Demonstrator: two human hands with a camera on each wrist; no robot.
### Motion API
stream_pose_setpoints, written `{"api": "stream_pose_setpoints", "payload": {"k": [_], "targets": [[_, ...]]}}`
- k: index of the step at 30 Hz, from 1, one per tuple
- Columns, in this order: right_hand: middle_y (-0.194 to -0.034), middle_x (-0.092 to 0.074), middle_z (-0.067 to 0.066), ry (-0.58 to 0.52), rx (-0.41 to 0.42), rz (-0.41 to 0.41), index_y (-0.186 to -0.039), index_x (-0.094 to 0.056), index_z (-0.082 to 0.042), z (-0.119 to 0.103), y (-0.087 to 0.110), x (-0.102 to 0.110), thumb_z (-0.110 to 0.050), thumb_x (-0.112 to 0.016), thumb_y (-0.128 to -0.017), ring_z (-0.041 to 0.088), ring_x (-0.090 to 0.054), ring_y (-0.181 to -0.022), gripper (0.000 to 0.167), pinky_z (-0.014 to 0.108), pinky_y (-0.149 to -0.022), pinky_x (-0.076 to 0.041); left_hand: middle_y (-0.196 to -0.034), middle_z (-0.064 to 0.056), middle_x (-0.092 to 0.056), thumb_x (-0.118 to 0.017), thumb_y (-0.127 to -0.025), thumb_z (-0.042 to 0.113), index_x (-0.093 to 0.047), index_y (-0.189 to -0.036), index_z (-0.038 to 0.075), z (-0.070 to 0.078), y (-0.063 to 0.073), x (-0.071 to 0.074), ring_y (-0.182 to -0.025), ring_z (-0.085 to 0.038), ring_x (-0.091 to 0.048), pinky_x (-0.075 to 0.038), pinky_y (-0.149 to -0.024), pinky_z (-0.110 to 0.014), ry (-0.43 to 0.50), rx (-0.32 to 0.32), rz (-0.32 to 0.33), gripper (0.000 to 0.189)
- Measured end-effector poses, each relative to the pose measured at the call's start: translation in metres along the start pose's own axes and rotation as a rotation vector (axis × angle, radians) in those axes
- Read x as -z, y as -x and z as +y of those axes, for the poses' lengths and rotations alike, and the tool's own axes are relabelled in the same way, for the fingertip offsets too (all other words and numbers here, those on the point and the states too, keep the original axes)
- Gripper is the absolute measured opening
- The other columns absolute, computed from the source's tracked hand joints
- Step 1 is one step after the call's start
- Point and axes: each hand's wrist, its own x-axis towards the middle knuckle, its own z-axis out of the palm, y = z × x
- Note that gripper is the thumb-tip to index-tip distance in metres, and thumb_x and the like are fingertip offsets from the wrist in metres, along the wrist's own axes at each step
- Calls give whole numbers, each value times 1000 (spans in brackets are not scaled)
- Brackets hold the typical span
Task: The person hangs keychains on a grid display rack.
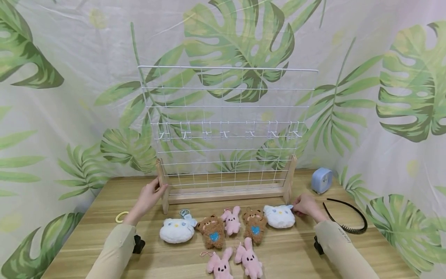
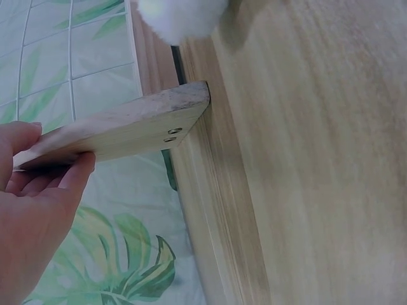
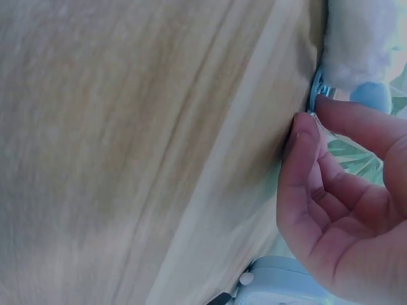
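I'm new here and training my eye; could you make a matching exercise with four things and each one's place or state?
1. Left hand
2. Right hand
3. Thin yellow ring
4. Black, toothed headband

A. On the wooden tabletop, near the pale blue boxy clock
B. Holding the pale wooden side post of a white wire rack
C. Lying left of the rack
D. Pinching a thin blue loop beside fluffy white plush

Pairs: 1-B, 2-D, 3-C, 4-A

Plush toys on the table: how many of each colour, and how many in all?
White toys: 2
Brown bears: 2
Pink rabbits: 3
Total: 7
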Motion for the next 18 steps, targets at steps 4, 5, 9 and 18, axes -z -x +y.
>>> {"api": "stream_pose_setpoints", "payload": {"k": [4, 5, 9, 18], "targets": [[-55, -64, 2, 30, 3, 1, -66, -62, -4, 2, -2, -1, -2, -68, -79, 8, -59, -50, 15, 19, -47, -50, -74, -2, -51, -53, -103, 17, -47, -86, 3, -1, 1, -1, -71, -9, -52, -50, -67, -17, 8, -9, 6, 23], [-55, -64, 2, 36, 3, -1, -65, -62, -4, 3, -3, -1, -2, -67, -79, 8, -59, -50, 15, 18, -47, -50, -73, -3, -50, -53, -104, 17, -47, -86, 3, -1, 1, -1, -70, -9, -51, -50, -67, -17, 11, -10, 5, 24], [-54, -64, 1, 40, 2, -11, -66, -65, -3, 5, -5, -1, -2, -66, -81, 8, -58, -49, 15, 18, -46, -50, -73, -5, -52, -53, -104, 17, -46, -85, 4, -2, 2, -2, -71, -4, -51, -51, -69, -17, 16, -13, 7, 24], [-52, -62, 0, 126, 22, -17, -65, -66, -4, 6, -5, 1, -6, -68, -79, 7, -53, -47, 14, 16, -44, -41, -80, -12, -58, -53, -104, 17, -49, -88, 3, 0, 1, -1, -81, -15, -61, -59, -76, -26, 7, -11, 0, 21]]}}
